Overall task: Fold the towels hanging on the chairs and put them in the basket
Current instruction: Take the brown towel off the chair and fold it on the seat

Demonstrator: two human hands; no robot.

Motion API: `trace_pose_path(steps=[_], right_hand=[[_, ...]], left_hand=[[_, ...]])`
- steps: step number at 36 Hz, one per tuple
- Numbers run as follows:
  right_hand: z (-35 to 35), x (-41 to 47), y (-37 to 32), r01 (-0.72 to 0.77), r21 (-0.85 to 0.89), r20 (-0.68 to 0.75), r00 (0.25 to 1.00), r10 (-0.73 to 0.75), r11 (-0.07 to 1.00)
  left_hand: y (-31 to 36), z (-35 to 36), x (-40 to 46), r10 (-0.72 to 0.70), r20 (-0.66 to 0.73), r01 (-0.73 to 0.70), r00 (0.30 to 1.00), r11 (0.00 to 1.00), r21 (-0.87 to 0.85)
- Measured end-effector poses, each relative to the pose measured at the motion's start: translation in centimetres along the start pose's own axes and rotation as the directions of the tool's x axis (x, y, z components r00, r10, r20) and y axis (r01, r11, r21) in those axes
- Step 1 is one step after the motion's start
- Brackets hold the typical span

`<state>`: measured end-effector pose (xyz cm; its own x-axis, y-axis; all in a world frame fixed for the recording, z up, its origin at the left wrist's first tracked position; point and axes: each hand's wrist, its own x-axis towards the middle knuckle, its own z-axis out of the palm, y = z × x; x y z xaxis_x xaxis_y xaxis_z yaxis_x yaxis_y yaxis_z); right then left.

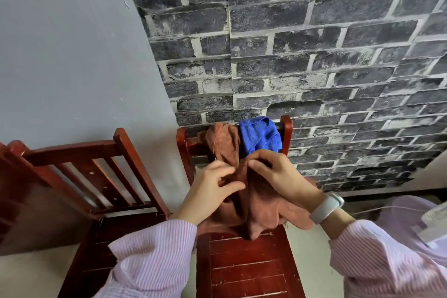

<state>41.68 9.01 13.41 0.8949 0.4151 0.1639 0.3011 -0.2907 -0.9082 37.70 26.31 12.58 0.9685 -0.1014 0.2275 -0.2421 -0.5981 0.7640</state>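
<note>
A brown towel [251, 203] hangs from the backrest of the red wooden chair [244, 266] in the middle and bunches down onto its seat. A blue towel [260, 136] is draped over the same backrest, just right of the brown one. My left hand [212, 191] pinches a fold of the brown towel between thumb and fingers. My right hand [278, 174], with a white band on its wrist, grips the brown towel's upper edge just below the blue towel. No basket is in view.
A second red wooden chair [101, 172] stands to the left, its slatted back bare. Behind both chairs are a grey wall and a dark brick-pattern wall [314, 55]. A pale object with a paper label [433, 222] sits at the right edge.
</note>
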Motion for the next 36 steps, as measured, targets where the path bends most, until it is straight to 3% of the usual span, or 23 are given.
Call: trace_pose_path(steps=[3, 7, 9, 12, 14, 17, 20, 23, 27, 29, 33, 36], right_hand=[[-0.2, -0.1, 0.5, -0.025, 0.071, -0.121, 0.992, 0.034, 0.997], [-0.3, -2.2, 4.0, -0.106, -0.118, -0.459, 0.888, 0.040, 0.987], [0.2, -4.3, 5.9, -0.211, -0.136, -0.512, 0.852, 0.113, 0.968], [1.6, -6.6, 8.0, -0.399, -0.049, -0.285, 0.884, 0.370, 0.916], [2.2, -6.9, 8.7, -0.480, 0.013, -0.140, 0.868, 0.476, 0.877], [2.9, -6.0, 9.0, -0.553, 0.143, -0.035, 0.826, 0.562, 0.821], [3.7, -4.9, 8.7, -0.634, 0.408, 0.125, 0.752, 0.648, 0.657], [4.1, -4.0, 9.2, -0.615, 0.570, 0.162, 0.734, 0.659, 0.545], [4.0, -3.2, 9.1, -0.522, 0.640, 0.068, 0.769, 0.635, 0.563], [3.5, -2.9, 9.0, -0.464, 0.640, -0.049, 0.771, 0.635, 0.612], [1.2, -3.1, 8.6, -0.394, 0.340, -0.266, 0.831, 0.489, 0.854], [-0.9, -3.7, 9.0, -0.374, 0.084, -0.351, 0.856, 0.379, 0.924]], left_hand=[[0.5, 0.7, 0.5, 0.010, -0.122, -0.007, 0.993, 1.000, 0.028], [1.4, 0.9, 1.2, -0.052, -0.184, 0.048, 0.982, 0.998, -0.028], [1.7, 1.0, 1.5, -0.110, -0.182, 0.100, 0.977, 0.993, -0.062], [2.0, 1.0, 2.0, -0.163, -0.174, 0.145, 0.971, 0.983, -0.117], [2.3, 0.8, 2.3, -0.173, -0.152, 0.148, 0.973, 0.975, -0.163], [2.7, 0.4, 2.4, -0.151, -0.115, 0.124, 0.982, 0.969, -0.216], [2.6, 0.0, 2.5, -0.124, -0.118, 0.093, 0.985, 0.966, -0.239], [2.1, -0.5, 2.4, -0.131, -0.134, 0.095, 0.982, 0.965, -0.246], [0.4, -1.5, 2.0, -0.192, -0.132, 0.161, 0.973, 0.964, -0.212], [-0.8, -1.9, 1.7, -0.234, -0.099, 0.212, 0.967, 0.958, -0.192], [-3.0, -2.3, 1.0, -0.278, -0.112, 0.277, 0.954, 0.961, -0.025], [-4.6, -2.6, 0.2, -0.309, -0.124, 0.323, 0.943, 0.939, 0.114]])
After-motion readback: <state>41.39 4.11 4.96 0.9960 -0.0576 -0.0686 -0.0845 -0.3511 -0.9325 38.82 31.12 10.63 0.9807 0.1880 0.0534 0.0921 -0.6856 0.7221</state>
